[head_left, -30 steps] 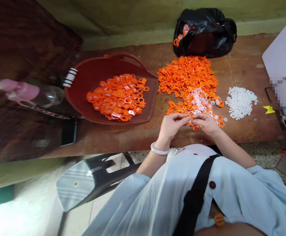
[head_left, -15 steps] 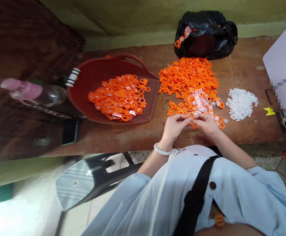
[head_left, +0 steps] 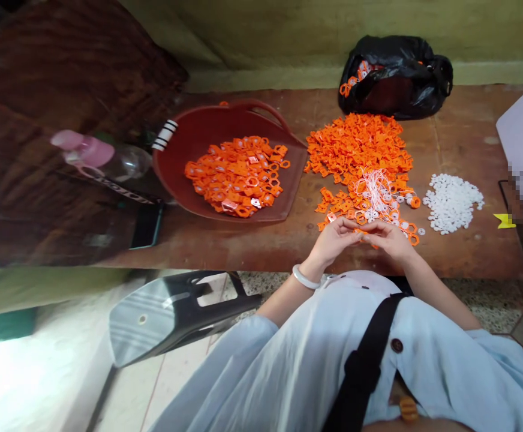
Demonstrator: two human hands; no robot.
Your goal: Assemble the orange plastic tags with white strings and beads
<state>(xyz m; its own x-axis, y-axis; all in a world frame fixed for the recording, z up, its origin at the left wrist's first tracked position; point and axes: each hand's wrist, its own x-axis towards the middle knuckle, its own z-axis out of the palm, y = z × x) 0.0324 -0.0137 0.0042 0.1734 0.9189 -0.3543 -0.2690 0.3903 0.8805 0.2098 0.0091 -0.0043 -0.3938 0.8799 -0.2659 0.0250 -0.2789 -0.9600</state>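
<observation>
My left hand, with a pale bangle at its wrist, meets my right hand fingertip to fingertip at the table's front part. Between the pinched fingers a small orange plastic piece shows, mostly covered by them. Just beyond my hands lie loose orange plastic pieces, white discs and a bunch of white strings. Behind these rises a larger heap of orange pieces. To the right of my right hand is a pile of small white plastic pieces.
A dark red scoop-shaped basket holds more orange pieces, left of my hands. At the back sits a black plastic bag. Further left are a pink-capped bottle and a phone. A grey stool stands below the table.
The camera view has shifted, so the table's things appear further right. My hands stay together at the fingertips, and more of the orange piece shows between them.
</observation>
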